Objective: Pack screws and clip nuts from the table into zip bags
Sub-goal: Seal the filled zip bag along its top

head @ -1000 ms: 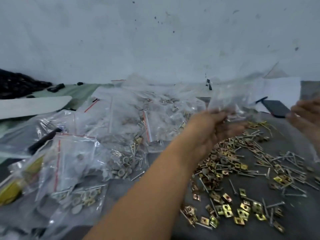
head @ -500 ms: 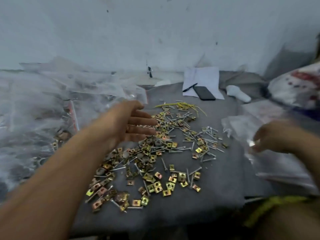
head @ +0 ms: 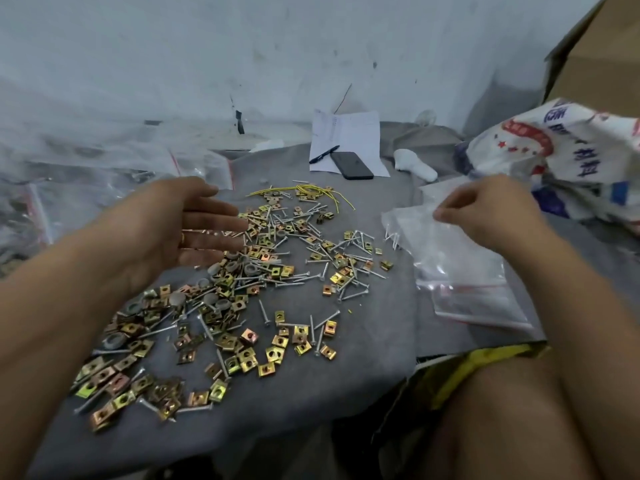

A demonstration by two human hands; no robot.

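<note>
The heap of clip nuts (head: 242, 348) and screws (head: 294, 278), brass-yellow squares mixed with thin silver shanks and a few grey washers (head: 249, 270), lies spread on the grey cloth of the desk (head: 363, 358). Just left of the heap, the left hand (head: 180, 230) hovers with palm turned inward and fingers straight and spread, holding nothing; a ring shows on one finger. Right of the heap lie clear zip bags (head: 460, 271) with red seal strips, and the right hand (head: 485, 213) pinches the top edge of one of them between thumb and fingertips. A few screws sit at the bags' left corner. At the heap's far edge lie yellow wires (head: 311, 192). Behind the heap a white paper sheet (head: 349, 136) carries a black pen (head: 323, 154) and a dark phone (head: 351, 165); the writing on the sheet is too faint to read. Far left of the heap are more plastic bags (head: 86, 174), blurred. Far right of it sits a white woven sack (head: 571, 147) printed with red stars and blue characters that cannot be read, and a cardboard box (head: 602, 53) stands behind it.
</note>
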